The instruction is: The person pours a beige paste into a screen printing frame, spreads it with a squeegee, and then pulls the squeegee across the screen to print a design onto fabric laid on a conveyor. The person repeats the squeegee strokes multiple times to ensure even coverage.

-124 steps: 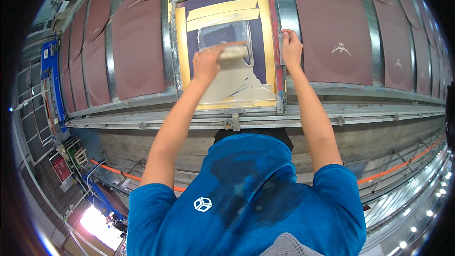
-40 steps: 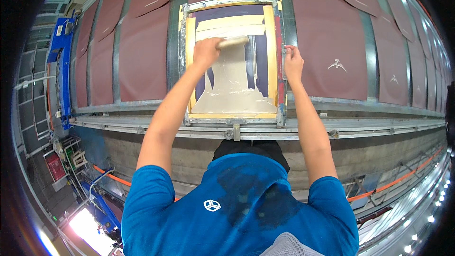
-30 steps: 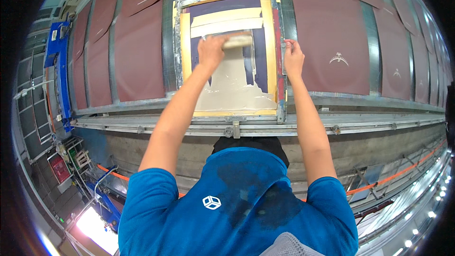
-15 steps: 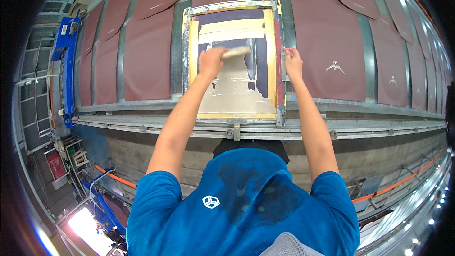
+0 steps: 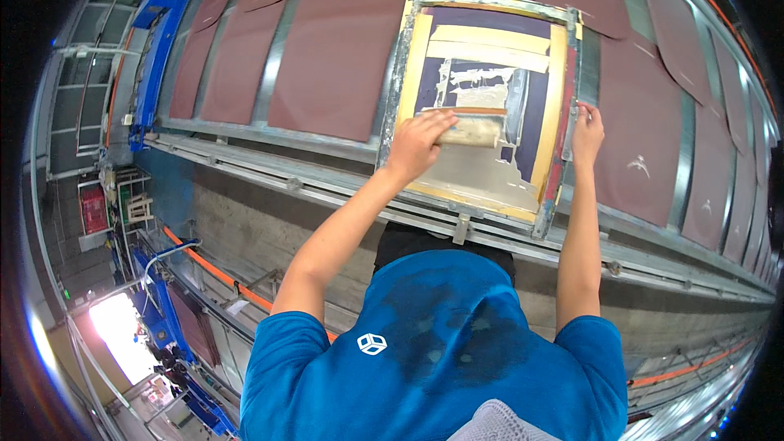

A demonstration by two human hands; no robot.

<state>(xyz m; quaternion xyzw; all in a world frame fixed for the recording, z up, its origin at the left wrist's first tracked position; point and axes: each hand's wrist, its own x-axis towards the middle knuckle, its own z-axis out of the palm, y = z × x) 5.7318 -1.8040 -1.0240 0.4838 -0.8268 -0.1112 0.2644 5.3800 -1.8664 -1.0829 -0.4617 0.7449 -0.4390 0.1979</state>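
Observation:
A screen-printing frame (image 5: 399, 65) lies before me, its dark mesh edged with yellow tape. My left hand (image 5: 422, 144) is closed around the left end of a squeegee (image 5: 475, 131), which lies across the mesh. Wet grey-beige ink (image 5: 482, 170) covers the part of the mesh nearest me, and thin patches of it show beyond the squeegee. At the frame's right rail is my right hand (image 5: 587, 135), fingers bent and closed at the rail's edge. What those fingers grip is too small to make out.
Maroon flat sheets (image 5: 331, 65) lie in rows on a long table on both sides; some at right bear a pale printed motif (image 5: 638, 165). A metal rail (image 5: 327, 190) runs along the table's near edge. A blue machine frame (image 5: 155, 57) stands far left.
The squeegee in my left hand has come toward me down the mesh, leaving streaked ink behind it. My right hand stays at the right rail. The whole view has turned and shifted.

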